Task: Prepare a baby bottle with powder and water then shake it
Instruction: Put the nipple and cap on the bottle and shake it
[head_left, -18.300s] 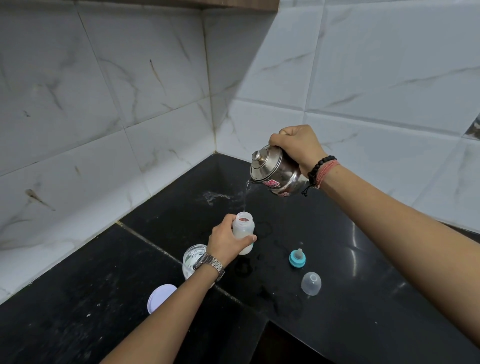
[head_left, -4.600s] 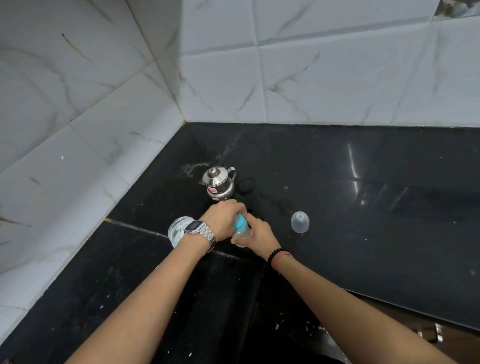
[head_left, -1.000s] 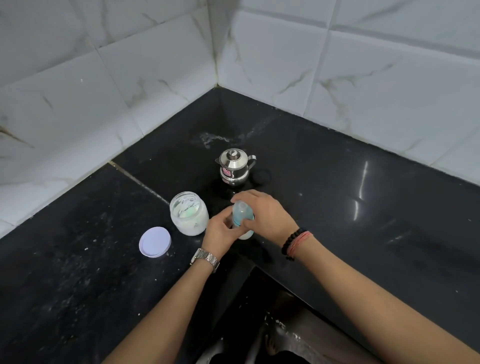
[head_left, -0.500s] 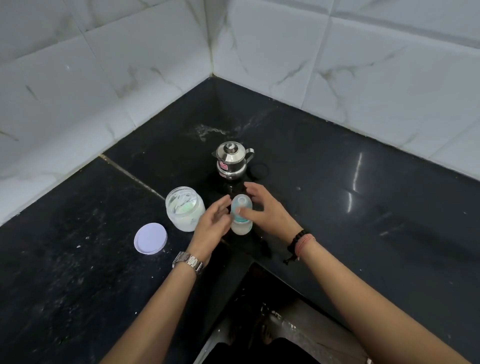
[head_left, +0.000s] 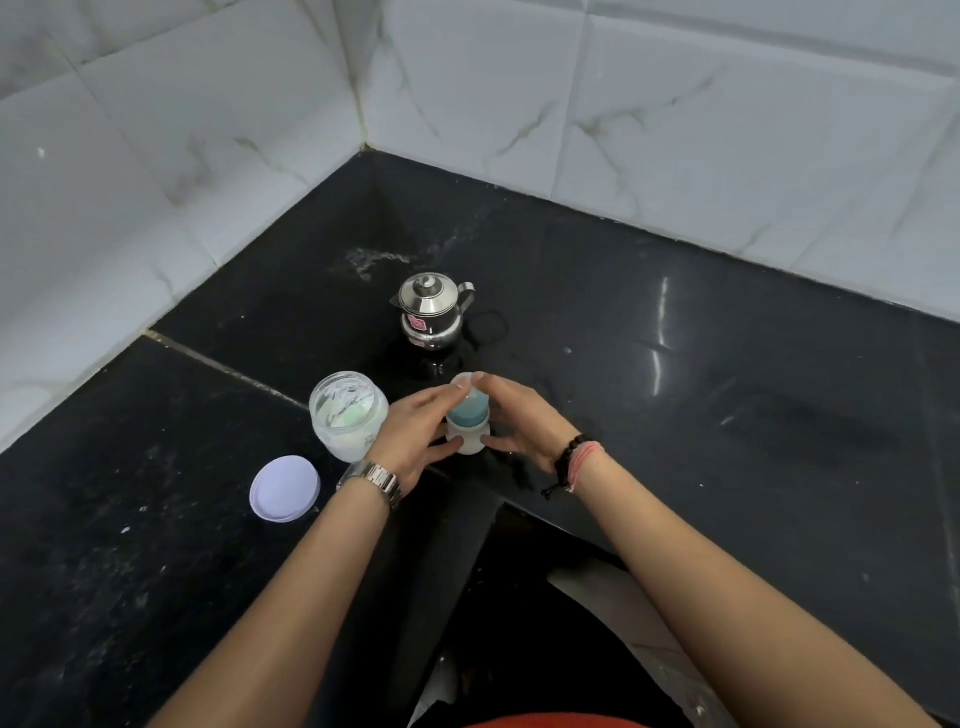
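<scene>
The small baby bottle (head_left: 467, 422) stands upright on the black counter (head_left: 675, 395), with a blue collar and a clear cap on top and milky liquid inside. My left hand (head_left: 415, 431) touches its left side, thumb at the base and forefinger near the cap. My right hand (head_left: 519, 421) mirrors it on the right side, forefinger at the cap and thumb low on the body. Both hands hold the bottle lightly by the fingertips.
A steel kettle (head_left: 434, 312) with its lid on stands just behind the bottle. An open powder jar (head_left: 349, 415) sits to the left, touching my left hand, its white lid (head_left: 284, 488) lying further left. Tiled walls meet in the corner behind. The counter's edge drops off below my wrists.
My right hand has come off the bottle's top and now rests on its side. Both hands loosened to a fingertip hold. The bottle stays upright in the same spot.
</scene>
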